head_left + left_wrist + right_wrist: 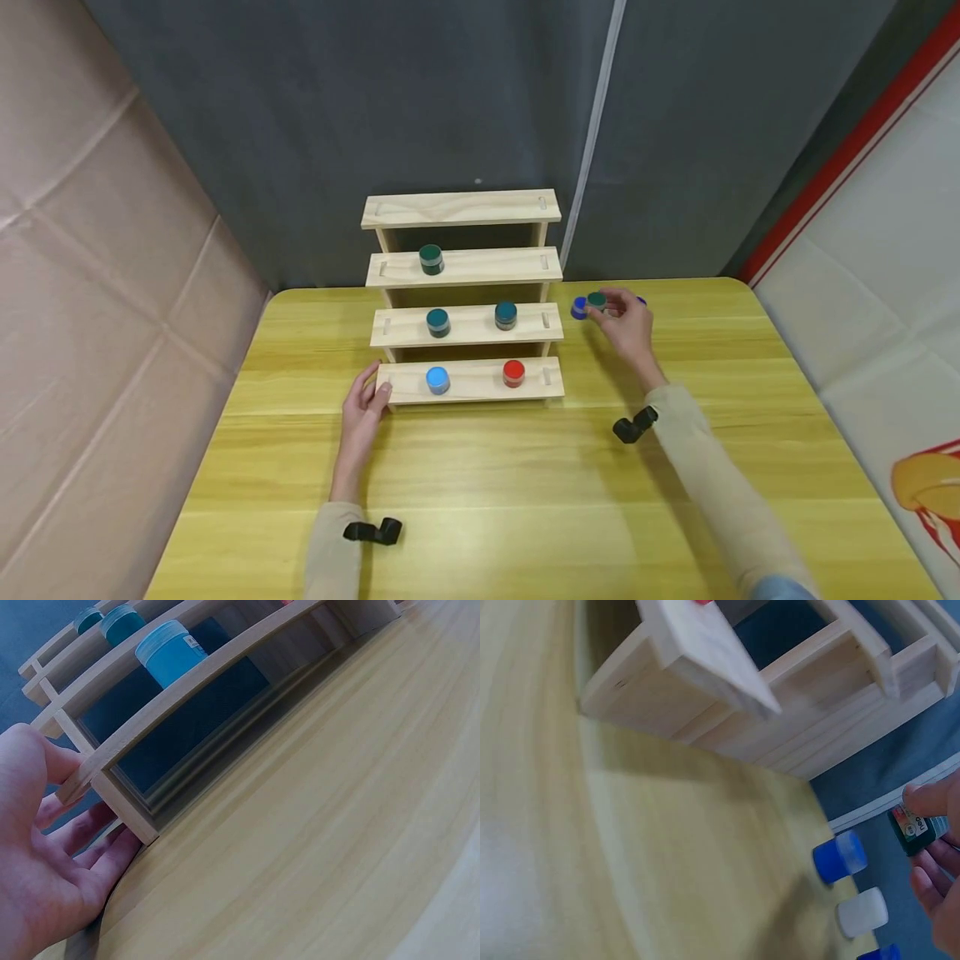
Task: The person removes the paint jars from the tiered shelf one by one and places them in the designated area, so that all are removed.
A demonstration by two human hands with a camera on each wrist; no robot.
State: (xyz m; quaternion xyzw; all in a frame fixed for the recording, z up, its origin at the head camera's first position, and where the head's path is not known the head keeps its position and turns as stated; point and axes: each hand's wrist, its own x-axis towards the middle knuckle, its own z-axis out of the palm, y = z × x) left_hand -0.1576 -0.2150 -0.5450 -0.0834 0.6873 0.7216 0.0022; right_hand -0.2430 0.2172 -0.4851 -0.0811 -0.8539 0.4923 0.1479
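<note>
My right hand pinches a small dark green jar with a printed label, tilted between thumb and fingers, above the table's far edge. My left hand grips the left end of the lowest step of a four-tier wooden display rack. Its thumb lies at the step's edge, with fingers below. That step bears a light blue jar and a red jar. Two teal jars stand on the second step, left and right. One dark green jar sits on the third.
Close by the right hand, at the far table edge, stand a blue jar, a white jar and another blue jar. A dark grey curtain hangs behind the yellow wooden table.
</note>
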